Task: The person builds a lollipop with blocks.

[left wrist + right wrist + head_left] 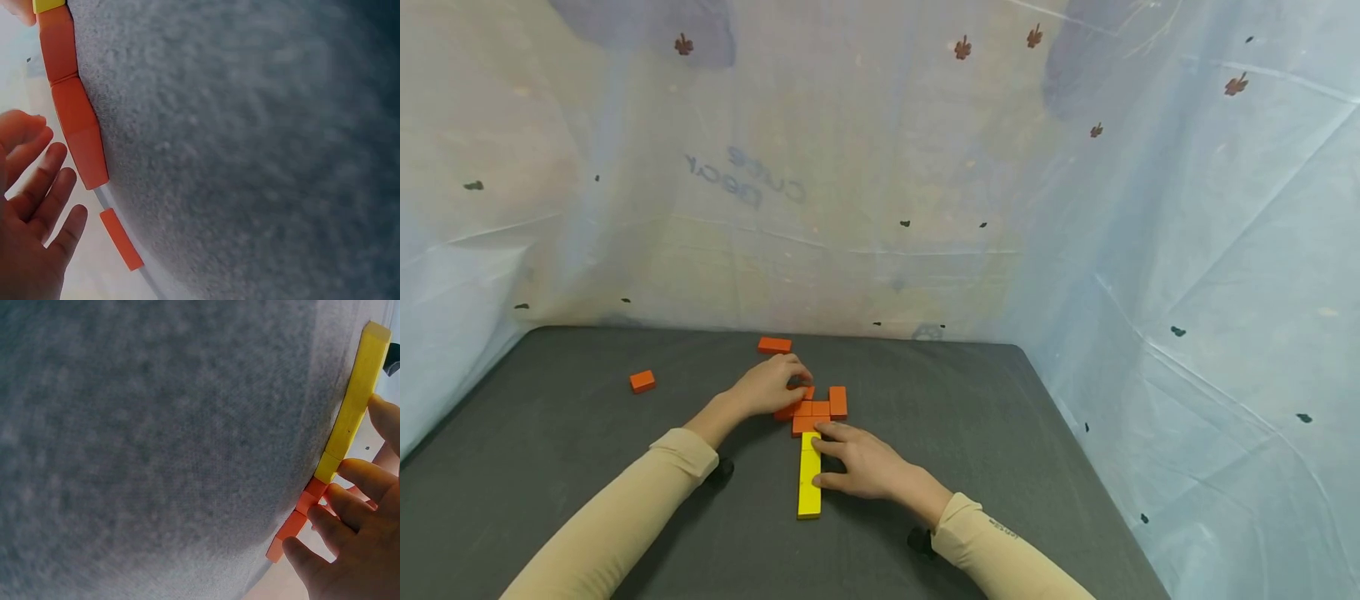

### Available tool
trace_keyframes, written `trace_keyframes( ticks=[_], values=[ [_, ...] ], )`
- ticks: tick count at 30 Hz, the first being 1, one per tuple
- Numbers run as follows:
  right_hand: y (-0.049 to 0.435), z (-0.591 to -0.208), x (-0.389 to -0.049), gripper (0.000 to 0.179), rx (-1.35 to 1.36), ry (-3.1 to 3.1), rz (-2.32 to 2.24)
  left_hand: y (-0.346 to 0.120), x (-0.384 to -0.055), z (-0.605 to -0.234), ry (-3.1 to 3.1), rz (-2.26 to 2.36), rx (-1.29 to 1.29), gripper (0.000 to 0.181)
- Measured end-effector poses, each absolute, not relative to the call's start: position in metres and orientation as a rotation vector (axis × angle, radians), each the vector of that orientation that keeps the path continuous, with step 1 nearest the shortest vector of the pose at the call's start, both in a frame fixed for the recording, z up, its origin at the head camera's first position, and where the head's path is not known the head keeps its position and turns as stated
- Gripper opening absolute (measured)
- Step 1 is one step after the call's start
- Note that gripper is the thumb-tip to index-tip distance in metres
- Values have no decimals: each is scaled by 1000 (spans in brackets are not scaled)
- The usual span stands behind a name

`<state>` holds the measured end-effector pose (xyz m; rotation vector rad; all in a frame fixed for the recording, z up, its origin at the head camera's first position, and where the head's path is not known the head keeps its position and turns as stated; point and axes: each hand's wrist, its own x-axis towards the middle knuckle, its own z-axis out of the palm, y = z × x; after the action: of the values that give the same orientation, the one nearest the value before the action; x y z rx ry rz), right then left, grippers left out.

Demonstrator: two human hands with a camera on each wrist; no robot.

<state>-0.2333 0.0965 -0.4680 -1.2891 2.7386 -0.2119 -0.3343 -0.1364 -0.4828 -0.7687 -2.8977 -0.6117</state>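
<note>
Orange blocks form a flat cluster, with a crosswise orange block [805, 426] at its near side and an upright-lying orange block [838, 402] at its right. A long yellow block [809, 487] and a short yellow block [810, 441] run in line from the cluster toward me. My left hand [766, 386] is over the cluster's left side, thumb and index fingertips right at a small orange block [808, 392]. In the left wrist view its fingers are spread and loosely bent. My right hand [868, 464] rests its extended fingertips along the yellow blocks and the crosswise orange block.
One loose orange block [775, 345] lies near the far edge of the dark table [925, 392], beyond my left hand. Another orange block [642, 382] lies farther left. Pale plastic sheeting [850, 167] hangs behind and to the right of the table.
</note>
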Motion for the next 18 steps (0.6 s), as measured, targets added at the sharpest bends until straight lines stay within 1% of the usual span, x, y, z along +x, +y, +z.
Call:
trace_keyframes(
  ticks=[18],
  values=[
    [96,-468,-233,61,-1293,2734,-209,-133,-337,-485,-2951,-601,-782,17]
  ],
)
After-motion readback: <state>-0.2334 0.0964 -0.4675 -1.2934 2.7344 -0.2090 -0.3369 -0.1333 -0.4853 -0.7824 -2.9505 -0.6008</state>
